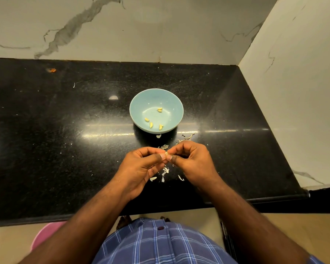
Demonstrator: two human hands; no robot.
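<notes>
Left hand (141, 168) and right hand (192, 161) together pinch a small garlic clove (167, 154) just above the dark surface (65, 130), peeling in progress over scattered skins (165, 173); the next move likely calls for stripping the last skin and dropping the clove into the blue bowl (152, 100) beyond.

left grip (141, 165) and right grip (193, 159) meeting, fingers curled, thumbs pinching

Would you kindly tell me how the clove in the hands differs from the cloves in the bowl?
The held clove is pinched between left hand and right hand above the counter; the bowl cloves lie loose in the bowl. The held clove looks pale, seemingly unpeeled; the bowl cloves are bare yellow. Fingertips mostly hide the held clove; the bowl cloves show fully. All are small.
</notes>
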